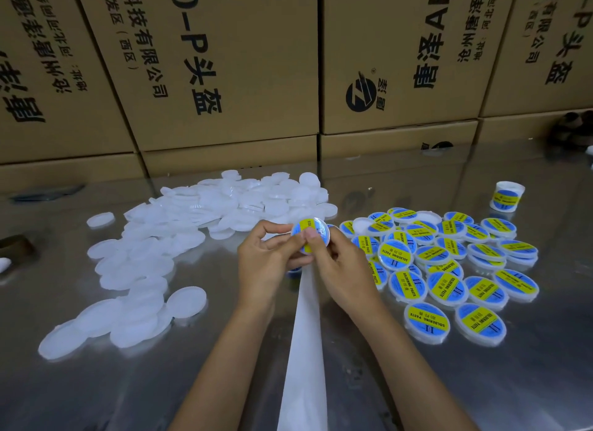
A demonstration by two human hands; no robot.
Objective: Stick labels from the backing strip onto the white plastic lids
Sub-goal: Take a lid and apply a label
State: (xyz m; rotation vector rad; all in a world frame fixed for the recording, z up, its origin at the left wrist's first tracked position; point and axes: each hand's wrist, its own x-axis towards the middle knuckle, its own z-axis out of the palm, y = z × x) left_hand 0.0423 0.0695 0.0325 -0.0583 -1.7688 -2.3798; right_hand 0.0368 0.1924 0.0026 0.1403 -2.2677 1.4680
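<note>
White plastic lid (310, 235) bearing a round blue label with a yellow band, held tilted above the table at frame centre between both hands. Left hand (268, 260) grips the lid's left edge, fingers curled, index and thumb pinching toward the rim. Right hand (340, 265) closes round the lid's lower right side, its thumb (309, 238) pressed flat on the label face. White backing strip (305, 350) runs from beneath the hands toward six o'clock, widening to the bottom edge between the two forearms; whether either hand pinches the strip cannot be told. At three o'clock of the hands lies a cluster of labelled lids (446, 267), overlapping, printed "SOLDERING PASTE". Farther out, at two o'clock, a short stack of labelled lids (507, 199) stands apart from the cluster. From nine to eleven o'clock spreads a loose heap of unlabelled white lids (179, 238), trailing down toward eight o'clock. All rest on a reflective metal table (481, 382). Behind, at twelve o'clock, a wall of printed cardboard cartons (256, 61) borders the table's far edge.
</note>
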